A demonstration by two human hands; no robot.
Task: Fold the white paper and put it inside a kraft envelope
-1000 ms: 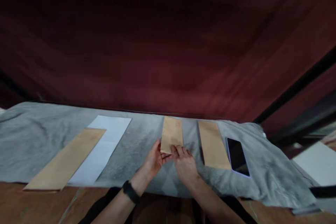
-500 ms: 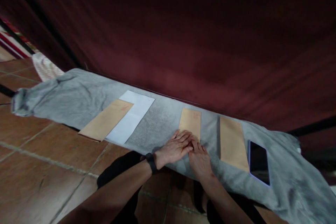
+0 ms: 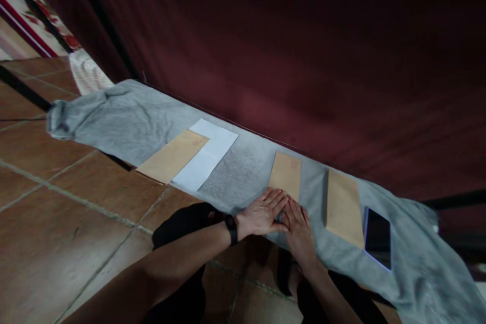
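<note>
A brown paper envelope point(image 3: 287, 169) with a small reddish print in its upper corner lies on the grey cloth in front of me. My left hand point(image 3: 263, 214), with a dark band on its wrist, lies flat over the envelope's near end. Beside it my right hand point(image 3: 299, 233) also rests flat, its fingertips meeting the left fingers. Both hands are open, palms down, and cover the lower part of the envelope. To the right sits a thicker stack of brown envelopes point(image 3: 343, 207). On the left, another brown envelope point(image 3: 172, 158) partly overlaps a white sheet of paper point(image 3: 212, 154).
A phone point(image 3: 378, 238) with a dark screen lies right of the stack. The grey cloth point(image 3: 243, 164) covers a long narrow surface against a dark red curtain point(image 3: 266, 61). Brown floor tiles point(image 3: 94, 243) show below. A dark bar point(image 3: 23, 86) stands at the far left.
The view has shifted, so the cloth's left end sits higher and further right. Both hands stay flat on the envelope, with the right fingers now straighter against the left ones.
</note>
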